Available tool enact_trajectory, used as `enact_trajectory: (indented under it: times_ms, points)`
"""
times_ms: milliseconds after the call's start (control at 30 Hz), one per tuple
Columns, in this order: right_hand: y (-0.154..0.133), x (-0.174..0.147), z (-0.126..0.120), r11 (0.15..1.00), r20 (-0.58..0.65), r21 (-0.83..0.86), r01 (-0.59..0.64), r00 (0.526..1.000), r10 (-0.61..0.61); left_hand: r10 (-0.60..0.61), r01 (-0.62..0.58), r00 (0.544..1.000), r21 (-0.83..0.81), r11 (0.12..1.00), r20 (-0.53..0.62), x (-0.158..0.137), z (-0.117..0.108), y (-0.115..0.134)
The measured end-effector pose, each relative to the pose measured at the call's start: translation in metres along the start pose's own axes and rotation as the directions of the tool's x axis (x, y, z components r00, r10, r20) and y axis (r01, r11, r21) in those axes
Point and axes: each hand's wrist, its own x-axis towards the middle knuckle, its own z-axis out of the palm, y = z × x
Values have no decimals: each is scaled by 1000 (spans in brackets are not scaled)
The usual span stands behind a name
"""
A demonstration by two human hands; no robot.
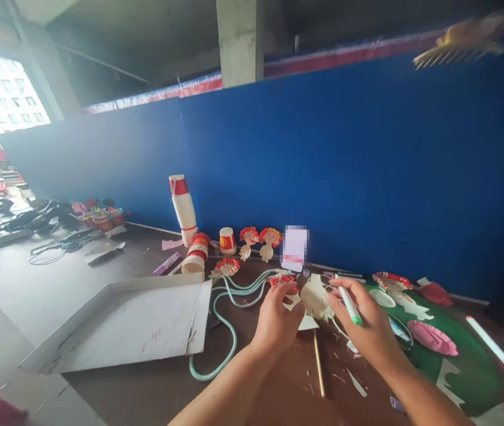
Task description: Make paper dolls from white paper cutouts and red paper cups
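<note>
Lying near me on the brown tabletop (287, 390), a thin wooden stick (318, 367) points up between my forearms, with a paper scrap (356, 383) to its right. Beyond it, my right hand (365, 322) is closed around a white marker (346, 299), its green end tilted toward me. My left hand (273, 322) is curled, thumb and forefinger near each other; I cannot tell whether they pinch anything. Between my hands is a pale paper cutout (316, 293). To the left sits a shallow white cardboard tray (163, 319), a looping pale-blue cable (234, 340) beside it; to the right, a pink oval piece (433, 337) lies on a green surface (478, 355). Farther back stand a leaning cup stack (184, 213), a red-and-white cup (228, 241) and two red-fringed paper figures (271, 239). Behind them runs a blue panel (344, 148), then a concrete pillar (240, 44).
</note>
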Motion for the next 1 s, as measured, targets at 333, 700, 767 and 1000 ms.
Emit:
enact_trajectory:
  times_ms: [333, 700, 767, 1000]
  points:
    - [41, 58, 32, 954, -150, 295, -48, 984, 96, -62, 53, 998, -515, 856, -1, 64, 50, -47]
    - [55, 48, 43, 970, -46, 231, -77, 995, 90, -79, 207, 970, -612, 763, 230, 66, 45, -69]
    - [56, 48, 46, 972, -28, 218, -85, 995, 93, -102, 255, 955, -592, 765, 279, 67, 46, -72]
    - [51, 44, 52, 972, -23, 201, -125, 991, 132, -201, 330, 937, -533, 779, 286, 69, 47, -78]
